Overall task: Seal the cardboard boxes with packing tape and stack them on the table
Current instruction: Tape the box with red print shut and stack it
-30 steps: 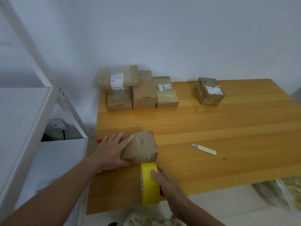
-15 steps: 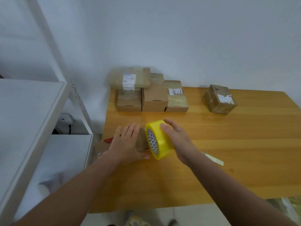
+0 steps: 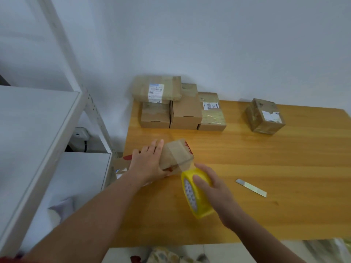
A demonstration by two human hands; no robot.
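Brown cardboard box [image 3: 188,154] lies at the near left corner of the wooden table [image 3: 266,158], its left end past the table's edge. The left hand [image 3: 147,162] presses down on it with fingers flat and straight. A strip of clear tape [image 3: 176,152] runs across the box's top and down to the yellow tape roll [image 3: 196,194], which the right hand [image 3: 214,188] grips just in front of the box, thumb over the rim. A slim metal blade [image 3: 250,187] lies to the right, apart from both hands. At the back left stand three boxes in a row [image 3: 185,112], touching, with a flat labelled parcel [image 3: 156,88] on top of the leftmost. A lone taped box [image 3: 265,115] sits well apart to their right. White shelving [image 3: 28,130] stands left of the table.
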